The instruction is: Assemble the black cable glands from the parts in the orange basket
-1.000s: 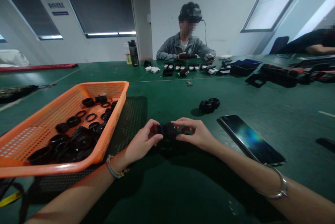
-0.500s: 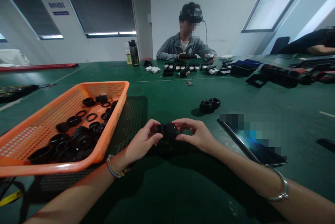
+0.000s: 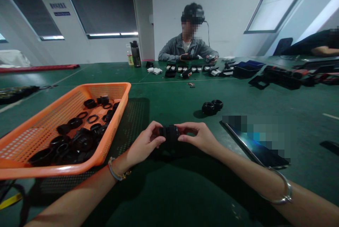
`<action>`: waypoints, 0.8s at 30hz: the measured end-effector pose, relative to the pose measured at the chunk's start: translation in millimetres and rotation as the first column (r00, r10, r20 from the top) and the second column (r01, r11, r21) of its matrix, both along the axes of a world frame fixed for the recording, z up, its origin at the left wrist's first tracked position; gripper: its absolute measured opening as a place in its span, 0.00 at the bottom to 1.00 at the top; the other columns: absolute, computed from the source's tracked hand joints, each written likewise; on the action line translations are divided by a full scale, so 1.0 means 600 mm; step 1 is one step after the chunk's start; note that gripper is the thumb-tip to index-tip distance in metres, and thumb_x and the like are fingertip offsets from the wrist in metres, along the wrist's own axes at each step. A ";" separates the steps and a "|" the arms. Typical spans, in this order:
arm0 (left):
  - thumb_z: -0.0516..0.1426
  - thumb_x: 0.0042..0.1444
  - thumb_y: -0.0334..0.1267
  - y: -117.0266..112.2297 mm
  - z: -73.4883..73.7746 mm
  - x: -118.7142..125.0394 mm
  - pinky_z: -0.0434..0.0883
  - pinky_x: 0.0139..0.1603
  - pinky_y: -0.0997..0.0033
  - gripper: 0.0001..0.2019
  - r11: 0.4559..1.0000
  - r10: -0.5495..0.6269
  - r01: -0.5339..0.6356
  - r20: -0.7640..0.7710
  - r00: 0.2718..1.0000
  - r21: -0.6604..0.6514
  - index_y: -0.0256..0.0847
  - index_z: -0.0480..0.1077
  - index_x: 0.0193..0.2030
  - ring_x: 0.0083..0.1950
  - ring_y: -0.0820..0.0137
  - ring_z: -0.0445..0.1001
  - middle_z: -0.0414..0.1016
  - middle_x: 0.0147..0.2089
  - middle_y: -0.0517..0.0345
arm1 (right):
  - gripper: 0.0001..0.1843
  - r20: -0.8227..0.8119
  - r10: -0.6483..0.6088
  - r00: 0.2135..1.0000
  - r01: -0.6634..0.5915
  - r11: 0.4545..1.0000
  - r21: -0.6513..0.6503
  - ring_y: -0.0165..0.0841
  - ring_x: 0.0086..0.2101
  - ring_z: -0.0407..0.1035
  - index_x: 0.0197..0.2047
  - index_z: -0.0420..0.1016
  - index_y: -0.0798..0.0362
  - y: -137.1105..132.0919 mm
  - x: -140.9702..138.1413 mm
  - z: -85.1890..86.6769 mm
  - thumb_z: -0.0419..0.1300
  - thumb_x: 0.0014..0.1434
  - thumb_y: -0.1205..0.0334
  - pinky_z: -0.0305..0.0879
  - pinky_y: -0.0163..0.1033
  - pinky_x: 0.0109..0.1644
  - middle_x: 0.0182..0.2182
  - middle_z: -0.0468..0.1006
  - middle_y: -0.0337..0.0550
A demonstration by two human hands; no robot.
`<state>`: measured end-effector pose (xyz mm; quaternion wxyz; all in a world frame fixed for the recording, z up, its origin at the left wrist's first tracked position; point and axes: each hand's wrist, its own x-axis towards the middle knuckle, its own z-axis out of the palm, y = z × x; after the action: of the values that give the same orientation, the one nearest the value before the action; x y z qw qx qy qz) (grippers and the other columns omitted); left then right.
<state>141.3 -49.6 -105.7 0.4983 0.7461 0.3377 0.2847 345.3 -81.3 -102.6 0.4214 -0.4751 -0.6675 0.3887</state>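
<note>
A small black cylindrical part (image 3: pixel 171 133) is held just above the green table, between both hands. My left hand (image 3: pixel 144 144) pinches its left end with thumb and fingers closed. My right hand (image 3: pixel 199 137) grips its right end, fingers curled round it. To the left stands an orange mesh basket (image 3: pixel 111 133) with several black rings and round parts (image 3: pixel 79 138) inside. Two more black round parts (image 3: pixel 212 106) lie on the table beyond my right hand.
A phone (image 3: pixel 255 142) lies face up right of my hands. A person (image 3: pixel 188 41) sits across the table with small parts (image 3: pixel 185 69) spread before them. Black and red items (image 3: pixel 286 75) sit at the far right, a dark bottle (image 3: pixel 136 54) at the back.
My right hand's fingers have shifted slightly round the black part. Both hands have stayed in place with it between them.
</note>
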 end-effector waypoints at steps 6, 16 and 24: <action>0.52 0.52 0.38 0.001 -0.001 0.001 0.63 0.27 0.76 0.09 1.000 0.014 -0.014 0.014 1.000 -0.005 0.40 0.57 0.38 0.25 0.77 0.63 0.61 0.25 0.67 | 0.20 0.014 0.043 0.999 -0.044 0.999 0.032 0.33 0.34 0.71 0.42 0.76 0.52 0.000 0.003 0.001 0.65 0.43 0.64 0.70 0.41 0.39 0.36 0.78 0.44; 0.51 0.52 0.39 0.001 0.000 0.001 0.62 0.27 0.76 0.09 1.000 -0.008 0.009 0.023 1.000 -0.028 0.40 0.56 0.38 0.25 0.77 0.63 0.61 0.25 0.67 | 0.25 -0.077 0.017 0.997 -0.017 1.000 0.001 0.31 0.34 0.72 0.45 0.70 0.51 -0.004 -0.004 0.003 0.66 0.40 0.68 0.70 0.42 0.44 0.33 0.77 0.40; 0.52 0.52 0.36 0.000 0.001 0.001 0.63 0.27 0.76 0.07 1.000 0.003 -0.002 0.020 1.000 -0.017 0.40 0.57 0.38 0.25 0.77 0.63 0.61 0.25 0.67 | 0.20 -0.044 0.027 0.999 -0.027 1.000 0.011 0.32 0.33 0.72 0.42 0.73 0.52 -0.002 -0.001 0.000 0.67 0.41 0.64 0.70 0.43 0.43 0.31 0.77 0.39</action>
<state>142.2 -49.4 -105.0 0.5076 0.7385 0.3360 0.2900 344.6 -82.8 -102.8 0.4333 -0.4552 -0.6665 0.4012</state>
